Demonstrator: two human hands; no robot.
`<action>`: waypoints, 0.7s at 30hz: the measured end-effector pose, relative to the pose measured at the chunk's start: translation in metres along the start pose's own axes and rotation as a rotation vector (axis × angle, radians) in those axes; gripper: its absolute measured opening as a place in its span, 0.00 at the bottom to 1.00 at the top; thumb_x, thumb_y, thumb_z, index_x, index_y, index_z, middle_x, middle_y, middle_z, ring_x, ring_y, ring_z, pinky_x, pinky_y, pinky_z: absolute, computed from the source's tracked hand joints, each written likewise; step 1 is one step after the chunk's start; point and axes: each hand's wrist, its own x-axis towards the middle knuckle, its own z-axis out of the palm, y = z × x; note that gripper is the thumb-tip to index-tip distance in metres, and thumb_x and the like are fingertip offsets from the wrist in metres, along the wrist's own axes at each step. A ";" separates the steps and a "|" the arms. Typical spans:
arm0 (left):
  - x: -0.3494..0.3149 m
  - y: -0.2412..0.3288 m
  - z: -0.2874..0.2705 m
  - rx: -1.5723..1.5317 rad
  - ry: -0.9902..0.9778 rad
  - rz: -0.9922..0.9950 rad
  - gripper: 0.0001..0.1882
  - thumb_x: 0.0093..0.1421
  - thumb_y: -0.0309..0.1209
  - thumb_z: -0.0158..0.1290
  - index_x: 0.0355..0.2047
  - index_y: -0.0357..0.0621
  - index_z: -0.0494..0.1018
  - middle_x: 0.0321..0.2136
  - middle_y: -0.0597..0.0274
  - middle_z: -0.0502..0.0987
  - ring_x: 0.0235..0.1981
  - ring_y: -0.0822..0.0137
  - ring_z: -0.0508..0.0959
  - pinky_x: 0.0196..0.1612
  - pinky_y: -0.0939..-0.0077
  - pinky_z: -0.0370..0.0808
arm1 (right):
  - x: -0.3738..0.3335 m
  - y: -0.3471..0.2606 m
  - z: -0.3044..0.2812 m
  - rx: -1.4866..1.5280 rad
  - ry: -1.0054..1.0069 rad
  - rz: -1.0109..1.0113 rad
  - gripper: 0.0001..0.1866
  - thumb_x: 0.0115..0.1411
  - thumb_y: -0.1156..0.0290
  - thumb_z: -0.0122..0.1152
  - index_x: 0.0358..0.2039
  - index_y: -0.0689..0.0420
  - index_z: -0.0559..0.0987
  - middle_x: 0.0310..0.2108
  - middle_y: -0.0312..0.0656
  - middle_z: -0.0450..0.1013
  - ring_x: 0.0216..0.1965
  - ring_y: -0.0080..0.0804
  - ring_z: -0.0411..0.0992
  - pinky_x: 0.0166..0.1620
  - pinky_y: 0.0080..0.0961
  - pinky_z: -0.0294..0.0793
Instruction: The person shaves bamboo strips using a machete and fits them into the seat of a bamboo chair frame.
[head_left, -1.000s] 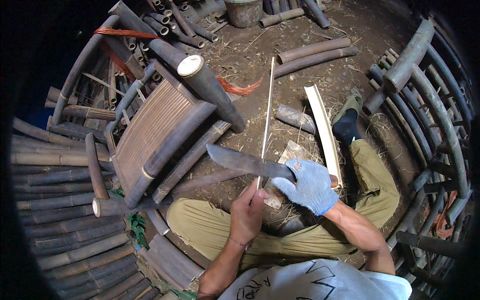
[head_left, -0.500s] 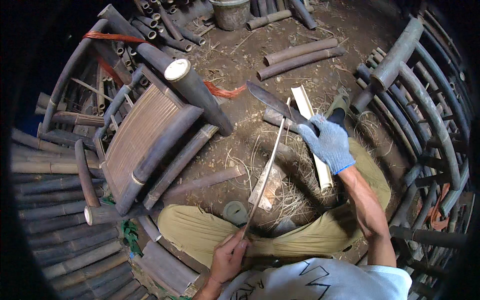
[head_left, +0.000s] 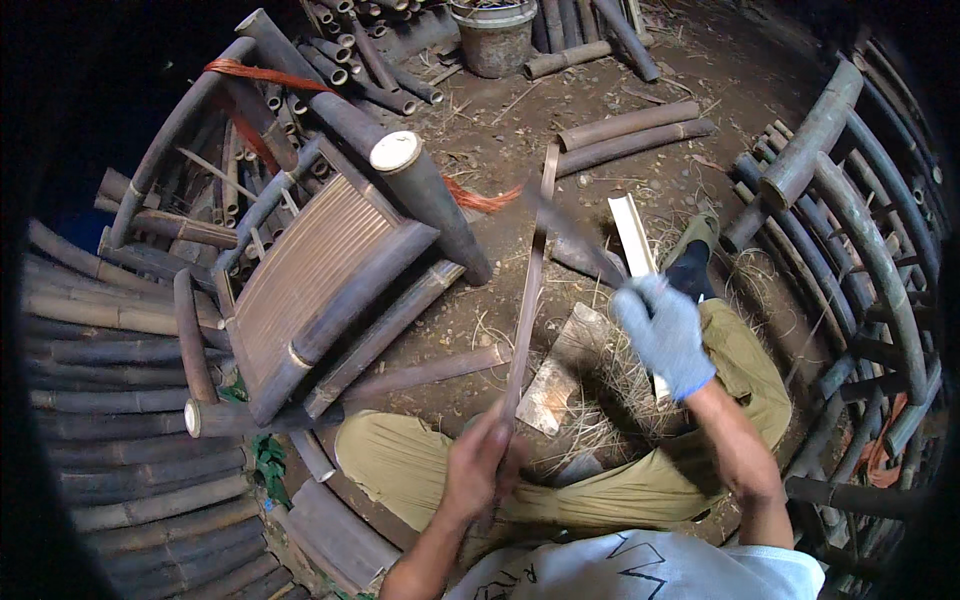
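The bamboo strip [head_left: 527, 320] extends forward from the left hand [head_left: 478, 462], whose fingers wrap its lower part. The gloved right hand [head_left: 665, 325] grips a knife [head_left: 592, 250], blade blurred; contact undetermined. Compared with half a second earlier, the strip shows a broader face: long, flat, brown.

Bamboo furniture [head_left: 310, 262] flanks a brown dirt floor [head_left: 500, 150].
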 end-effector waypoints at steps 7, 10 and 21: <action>0.046 0.019 0.026 -0.125 -0.102 0.063 0.15 0.74 0.38 0.45 0.35 0.41 0.71 0.16 0.67 0.70 0.12 0.78 0.65 0.15 0.81 0.65 | -0.055 -0.040 0.023 -0.012 -0.162 -0.245 0.21 0.55 0.48 0.69 0.31 0.56 0.80 0.25 0.49 0.76 0.28 0.52 0.77 0.32 0.43 0.76; 0.040 0.024 0.032 0.008 0.016 0.078 0.16 0.74 0.39 0.45 0.32 0.42 0.70 0.15 0.69 0.69 0.12 0.79 0.64 0.16 0.81 0.64 | -0.053 -0.035 0.032 0.015 -0.086 -0.282 0.21 0.55 0.48 0.70 0.30 0.55 0.80 0.23 0.49 0.75 0.26 0.52 0.76 0.31 0.44 0.75; -0.001 -0.027 0.016 0.096 -0.059 0.276 0.22 0.72 0.29 0.45 0.66 0.45 0.66 0.23 0.72 0.70 0.17 0.77 0.66 0.18 0.82 0.65 | 0.007 0.000 0.028 -0.208 0.042 0.010 0.21 0.64 0.48 0.61 0.37 0.55 0.79 0.29 0.53 0.78 0.31 0.54 0.79 0.34 0.44 0.77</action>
